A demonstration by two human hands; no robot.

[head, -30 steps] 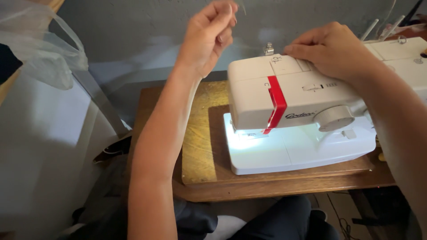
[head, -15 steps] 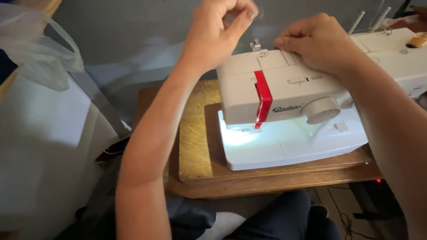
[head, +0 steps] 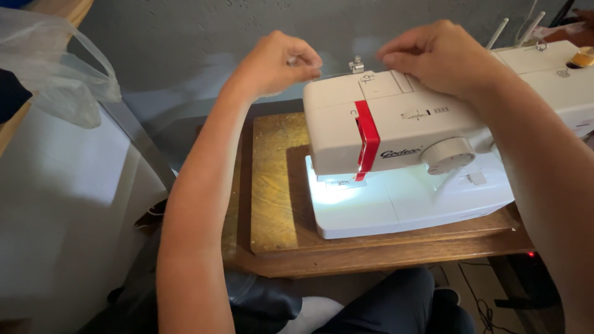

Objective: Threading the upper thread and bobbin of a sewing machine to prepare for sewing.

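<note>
A white sewing machine (head: 402,142) with a red stripe stands on a wooden table (head: 272,185), its work light lit over the needle plate. My left hand (head: 275,62) is raised just left of the machine's top, fingertips pinched on a thin thread (head: 337,75) that runs to the small metal thread guide (head: 356,64). My right hand (head: 439,55) rests over the top rear of the machine, fingers curled and pinched near the same thread line. The thread is faint and hard to follow.
A clear plastic bag (head: 59,68) hangs at the upper left above pale cloth (head: 68,204). A thread spool (head: 581,59) sits on the machine's far right top. Dark cables (head: 476,303) lie on the floor. My dark-trousered legs (head: 383,303) are below the table.
My left hand has come down from high above to level with the machine's top, beside the thread guide. The right hand stays on top. The view has shifted so the machine sits further left.
</note>
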